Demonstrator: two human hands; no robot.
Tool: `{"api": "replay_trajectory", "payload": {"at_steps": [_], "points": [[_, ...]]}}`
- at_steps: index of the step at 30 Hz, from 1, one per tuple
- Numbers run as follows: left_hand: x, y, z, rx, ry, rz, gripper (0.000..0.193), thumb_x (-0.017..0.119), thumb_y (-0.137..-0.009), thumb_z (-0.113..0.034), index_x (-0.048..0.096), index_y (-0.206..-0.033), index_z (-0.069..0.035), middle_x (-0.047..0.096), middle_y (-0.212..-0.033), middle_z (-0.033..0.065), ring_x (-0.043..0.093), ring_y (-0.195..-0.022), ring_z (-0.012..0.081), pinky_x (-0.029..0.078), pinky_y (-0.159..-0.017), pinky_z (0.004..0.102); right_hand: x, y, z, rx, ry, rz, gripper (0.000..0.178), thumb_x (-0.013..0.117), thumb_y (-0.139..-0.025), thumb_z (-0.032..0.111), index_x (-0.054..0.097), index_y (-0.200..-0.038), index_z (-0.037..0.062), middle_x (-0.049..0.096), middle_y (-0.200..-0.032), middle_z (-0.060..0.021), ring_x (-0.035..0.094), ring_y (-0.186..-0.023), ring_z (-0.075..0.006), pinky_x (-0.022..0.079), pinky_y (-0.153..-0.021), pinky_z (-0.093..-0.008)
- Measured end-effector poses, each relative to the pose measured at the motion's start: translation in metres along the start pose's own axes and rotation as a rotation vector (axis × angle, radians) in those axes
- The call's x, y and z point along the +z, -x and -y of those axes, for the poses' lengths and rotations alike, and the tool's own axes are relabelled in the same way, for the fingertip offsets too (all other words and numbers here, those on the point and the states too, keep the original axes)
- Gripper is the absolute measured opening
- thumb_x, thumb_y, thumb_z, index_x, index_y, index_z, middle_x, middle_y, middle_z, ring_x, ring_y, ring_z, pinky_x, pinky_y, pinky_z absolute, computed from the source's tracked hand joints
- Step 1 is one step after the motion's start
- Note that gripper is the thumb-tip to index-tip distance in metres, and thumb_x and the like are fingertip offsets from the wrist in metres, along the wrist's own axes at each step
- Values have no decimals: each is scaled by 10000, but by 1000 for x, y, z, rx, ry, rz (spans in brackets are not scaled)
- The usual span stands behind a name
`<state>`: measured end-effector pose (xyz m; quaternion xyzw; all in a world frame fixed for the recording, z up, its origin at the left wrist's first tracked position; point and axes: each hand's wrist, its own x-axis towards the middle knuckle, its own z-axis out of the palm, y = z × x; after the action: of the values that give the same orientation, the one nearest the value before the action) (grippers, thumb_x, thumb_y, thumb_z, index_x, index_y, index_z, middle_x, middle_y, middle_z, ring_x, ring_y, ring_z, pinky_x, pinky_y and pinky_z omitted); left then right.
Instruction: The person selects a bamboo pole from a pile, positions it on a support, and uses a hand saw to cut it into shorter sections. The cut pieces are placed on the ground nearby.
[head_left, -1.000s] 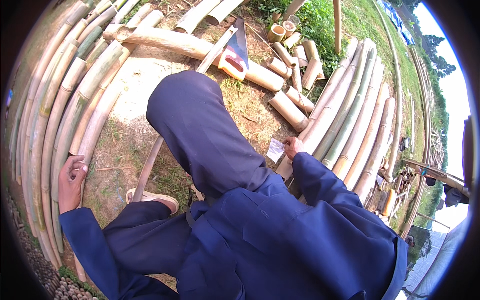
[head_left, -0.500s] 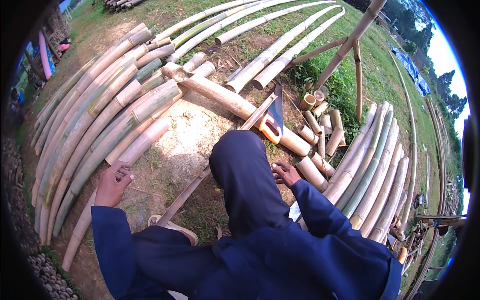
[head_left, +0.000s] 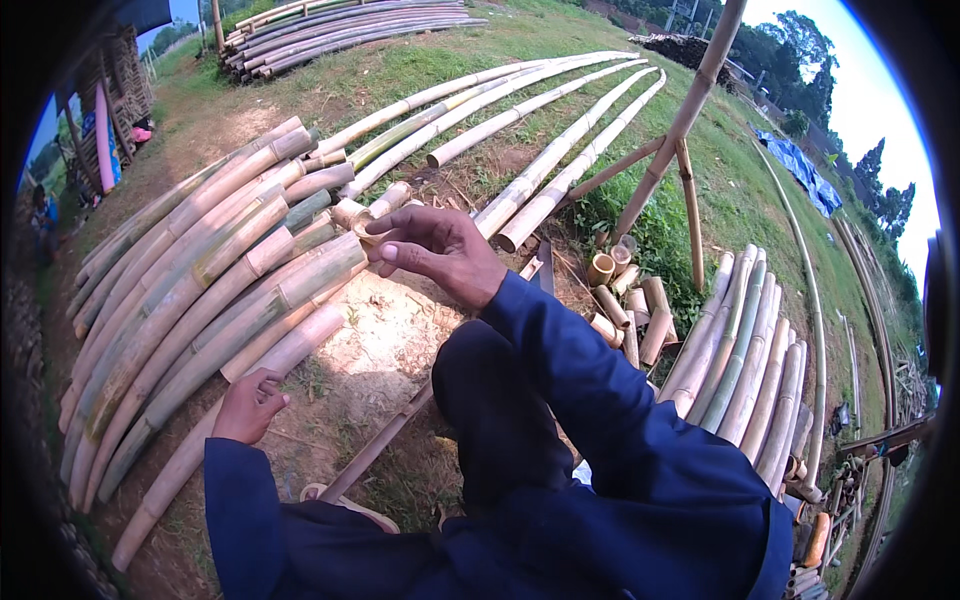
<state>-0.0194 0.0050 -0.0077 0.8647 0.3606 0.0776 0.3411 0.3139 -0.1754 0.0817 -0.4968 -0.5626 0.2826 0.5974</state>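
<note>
Sunlit grass (head_left: 560,30) and bare earth are spread outdoors, with pale sawdust (head_left: 375,330) scattered in the middle. To the left, a stack of bamboo poles (head_left: 190,310) is laid lengthwise, its sawn upper ends lying near the right hand (head_left: 435,250). A reach over these ends appears to be the step in hand; for any firm hold, the thumb and fingers would need to be brought around a pole. The right hand's fingers are bent and its thumb is pointed left; whether anything is pinched or touched cannot be told. Its blue sleeve (head_left: 600,350) is stretched up and leftward past the raised knee (head_left: 480,400). The left hand (head_left: 250,405) is held lower, by the stack's rightmost pole (head_left: 303,342), loosely curled, with nothing seen in it; contact cannot be confirmed. Farther right, short bamboo offcuts (head_left: 655,320) are heaped beside another row of poles (head_left: 745,350).
</note>
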Motion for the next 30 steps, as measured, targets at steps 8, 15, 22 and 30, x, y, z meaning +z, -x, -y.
{"api": "replay_trajectory", "payload": {"at_steps": [8, 15, 22, 30], "points": [[5, -25, 59, -141, 55, -7, 365, 785, -854, -147, 692, -1172, 7, 710, -858, 115, 681, -750, 175, 537, -674, 324, -8, -82, -167, 17, 1212, 275, 369, 692, -907, 321, 672, -1220, 126, 734, -1028, -178, 710, -975, -388, 560, -839, -511], [-10, -12, 107, -276, 195, 21, 376, 757, -879, -137, 673, -1202, 37, 725, -884, 125, 684, -663, 163, 532, -635, 307, -12, -56, -214, 289, 1383, 416, 189, 636, -926, 204, 759, -949, 62, 757, -969, -161, 743, -963, -339, 598, -820, -450], [-7, -29, 151, -372, 219, -20, 373, 757, -872, -113, 675, -1204, 35, 744, -894, 148, 689, -654, 168, 535, -609, 302, 47, -51, -200, 18, 1403, 641, 193, 702, -878, 238, 772, -915, 62, 764, -922, -133, 749, -902, -327, 588, -747, -453], [-2, -34, 119, -324, 180, -1, 367, 761, -870, -115, 678, -1192, 41, 735, -872, 118, 674, -680, 148, 538, -621, 301, 85, -46, -197, -56, 1260, 756, 216, 735, -813, 227, 738, -881, 22, 746, -874, -187, 740, -862, -368, 589, -753, -487]]}}
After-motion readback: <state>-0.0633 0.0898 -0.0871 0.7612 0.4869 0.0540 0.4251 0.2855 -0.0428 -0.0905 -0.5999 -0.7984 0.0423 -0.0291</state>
